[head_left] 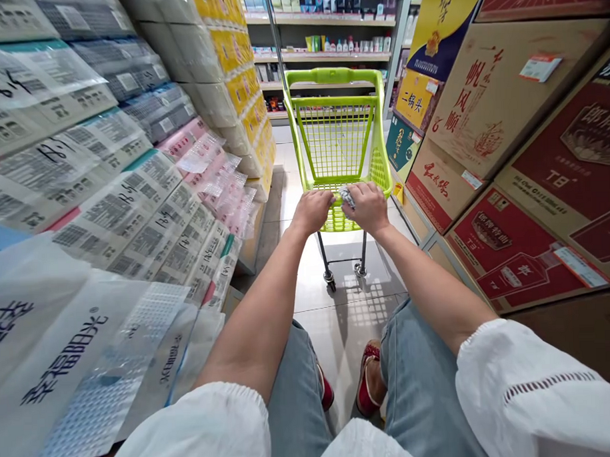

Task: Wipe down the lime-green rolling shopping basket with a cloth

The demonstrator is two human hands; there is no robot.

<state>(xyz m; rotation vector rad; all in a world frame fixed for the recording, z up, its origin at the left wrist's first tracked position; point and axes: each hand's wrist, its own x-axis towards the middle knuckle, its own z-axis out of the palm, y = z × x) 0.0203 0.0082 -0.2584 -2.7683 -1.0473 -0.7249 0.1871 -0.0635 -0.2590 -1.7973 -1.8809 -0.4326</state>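
A bright green plastic shopping cart (339, 140) on dark metal legs with small casters stands in the aisle straight ahead of me. My left hand (312, 211) is closed around the left part of its near handle. On the right part, my right hand (368, 208) is also closed, with fingers curled over the bar. A small crumpled whitish-grey piece (346, 197), perhaps paper or a wipe, pokes out between the right thumb and fingers. Both hands hide most of the handle. The basket's mesh shows no goods inside.
Packaged paper goods (134, 201) slope up along the left, with yellow-and-white packs (234, 77) stacked beyond. Cardboard drink cartons (525, 107) with price tags line the right. Shelves of bottles and tubes (329, 54) close off the far end. Pale tiled floor (308, 308) runs between.
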